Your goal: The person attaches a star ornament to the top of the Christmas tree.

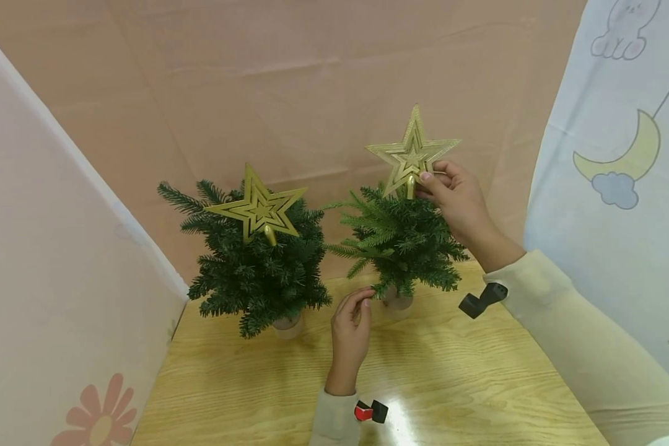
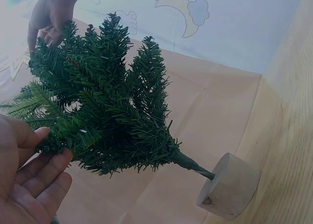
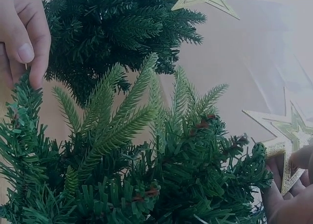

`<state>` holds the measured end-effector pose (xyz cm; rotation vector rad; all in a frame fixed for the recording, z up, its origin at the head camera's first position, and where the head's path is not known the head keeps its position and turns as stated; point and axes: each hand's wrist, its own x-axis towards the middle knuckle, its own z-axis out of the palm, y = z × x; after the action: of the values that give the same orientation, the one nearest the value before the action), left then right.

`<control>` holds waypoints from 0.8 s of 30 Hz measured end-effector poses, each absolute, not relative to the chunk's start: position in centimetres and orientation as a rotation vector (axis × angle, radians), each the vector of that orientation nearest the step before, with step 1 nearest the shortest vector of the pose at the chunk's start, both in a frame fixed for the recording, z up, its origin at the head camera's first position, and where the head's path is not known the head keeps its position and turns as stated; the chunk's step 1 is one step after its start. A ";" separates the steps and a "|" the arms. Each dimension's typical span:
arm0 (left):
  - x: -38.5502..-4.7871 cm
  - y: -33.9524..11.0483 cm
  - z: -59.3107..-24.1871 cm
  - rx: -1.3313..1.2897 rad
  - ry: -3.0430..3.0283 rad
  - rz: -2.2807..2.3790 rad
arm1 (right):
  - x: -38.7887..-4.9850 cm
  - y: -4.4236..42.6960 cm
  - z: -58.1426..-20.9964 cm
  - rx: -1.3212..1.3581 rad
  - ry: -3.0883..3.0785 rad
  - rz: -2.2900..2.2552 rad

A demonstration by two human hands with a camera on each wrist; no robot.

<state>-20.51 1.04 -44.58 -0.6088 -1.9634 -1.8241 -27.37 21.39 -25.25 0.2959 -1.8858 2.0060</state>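
Note:
Toward the right of the head view my right hand point(image 1: 458, 201) grips a gold star tree topper point(image 1: 413, 160) by its lower right part. The star stands upright at the top of a small artificial Christmas tree point(image 1: 409, 251); whether its socket sits on the tip cannot be told. Low on that tree's front left, my left hand point(image 1: 350, 331) pinches the end of a green branch point(image 3: 25, 99) between thumb and fingers. Lighter green sprigs point(image 3: 115, 114) stick out among the darker branches. The tree's trunk runs into a round wooden base point(image 2: 230, 185).
Left of it stands a second small tree point(image 1: 273, 279), topped by a tilted gold star point(image 1: 262, 211). Its wooden base point(image 1: 288, 328) rests on the wood-grain table point(image 1: 245, 396). Cloth walls close in the back and both sides, with a printed moon point(image 1: 641, 145) at right.

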 end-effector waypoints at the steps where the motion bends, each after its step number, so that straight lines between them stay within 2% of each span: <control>1: -20.5 1.0 -44.6 -0.610 -1.962 -1.823 | -27.4 21.4 -25.3 0.299 -1.880 2.008; 24: -20.4 1.0 -44.5 -0.598 -1.982 -1.832 | -27.3 21.4 -25.6 0.332 -1.838 2.002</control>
<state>-20.39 0.98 -44.47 -0.5983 -1.9819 -1.8320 -27.34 21.37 -25.56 0.3323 -1.8377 2.0021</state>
